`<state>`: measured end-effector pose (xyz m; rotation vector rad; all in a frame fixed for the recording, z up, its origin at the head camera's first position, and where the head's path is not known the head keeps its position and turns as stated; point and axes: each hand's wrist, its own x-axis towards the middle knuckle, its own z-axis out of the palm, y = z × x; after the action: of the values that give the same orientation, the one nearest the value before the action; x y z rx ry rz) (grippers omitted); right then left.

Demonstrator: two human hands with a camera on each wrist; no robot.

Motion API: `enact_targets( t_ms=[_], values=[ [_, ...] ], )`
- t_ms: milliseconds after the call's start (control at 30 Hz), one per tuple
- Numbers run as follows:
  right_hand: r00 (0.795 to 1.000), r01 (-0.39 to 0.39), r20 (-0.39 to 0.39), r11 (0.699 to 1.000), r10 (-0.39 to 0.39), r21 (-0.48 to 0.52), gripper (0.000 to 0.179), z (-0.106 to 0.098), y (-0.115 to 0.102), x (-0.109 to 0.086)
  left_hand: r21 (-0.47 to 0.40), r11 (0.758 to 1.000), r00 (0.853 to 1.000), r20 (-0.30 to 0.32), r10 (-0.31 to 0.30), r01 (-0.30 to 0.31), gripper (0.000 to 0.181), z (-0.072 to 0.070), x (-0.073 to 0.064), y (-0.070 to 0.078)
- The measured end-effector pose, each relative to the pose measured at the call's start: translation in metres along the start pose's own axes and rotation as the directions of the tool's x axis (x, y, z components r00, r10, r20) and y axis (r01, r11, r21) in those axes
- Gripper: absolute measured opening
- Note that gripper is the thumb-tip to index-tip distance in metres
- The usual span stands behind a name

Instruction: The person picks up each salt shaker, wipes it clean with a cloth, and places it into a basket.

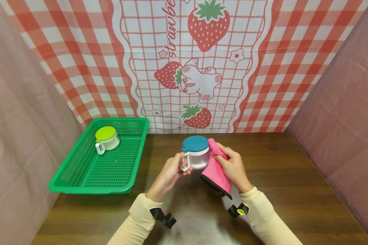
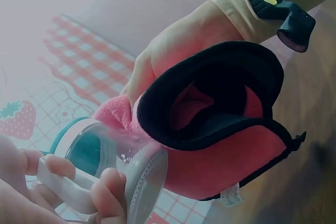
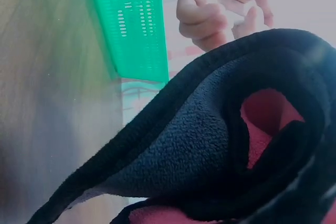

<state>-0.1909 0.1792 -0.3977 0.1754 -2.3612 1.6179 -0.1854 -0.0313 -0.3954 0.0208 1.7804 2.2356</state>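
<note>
A clear jar [image 1: 198,160] with a blue lid [image 1: 195,144] is held above the table, roughly upright in the head view. My left hand [image 1: 172,170] grips its white handle [image 1: 185,162], fingers curled through it in the left wrist view. My right hand [image 1: 233,166] holds a pink cloth [image 1: 216,172] with dark edging against the jar's right side. Seen from the left wrist, the cloth [image 2: 226,156] hangs folded in a loop with a dark inner face. In the right wrist view the cloth [image 3: 194,145] hides the jar and the right hand's fingers.
A green plastic basket [image 1: 138,149] stands on the left of the brown wooden table [image 1: 294,190]. Inside it sits a similar jar [image 1: 111,143] with a lime-green lid [image 1: 105,133]. A strawberry-print curtain [image 1: 251,41] hangs behind the table, with pink drapes at both sides.
</note>
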Motion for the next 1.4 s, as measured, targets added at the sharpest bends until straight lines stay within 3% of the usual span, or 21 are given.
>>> enact_targets(
  t_ms=[367,733,967,1400],
  values=[
    [0.996,0.090,-0.014,0.991,-0.091,-0.095,0.038,0.010,0.000,-0.009,0.073,0.997,0.999,-0.032,0.015,-0.012,0.040,0.001,0.007,-0.005],
    [0.968,0.229,-0.046,0.945,-0.246,-0.234,0.039,0.022,-0.002,-0.019,0.178,0.984,0.997,-0.073,0.032,-0.019,0.040,0.005,0.007,-0.006],
    [0.945,0.305,-0.026,0.910,-0.325,-0.282,0.040,0.027,-0.003,-0.026,0.178,0.984,0.996,-0.086,0.025,-0.009,0.040,0.007,0.007,-0.006],
    [0.931,0.347,0.037,0.852,-0.362,-0.391,0.038,0.035,-0.004,-0.038,0.123,0.992,0.990,-0.137,0.021,-0.004,0.040,0.009,0.008,-0.008]
  ],
)
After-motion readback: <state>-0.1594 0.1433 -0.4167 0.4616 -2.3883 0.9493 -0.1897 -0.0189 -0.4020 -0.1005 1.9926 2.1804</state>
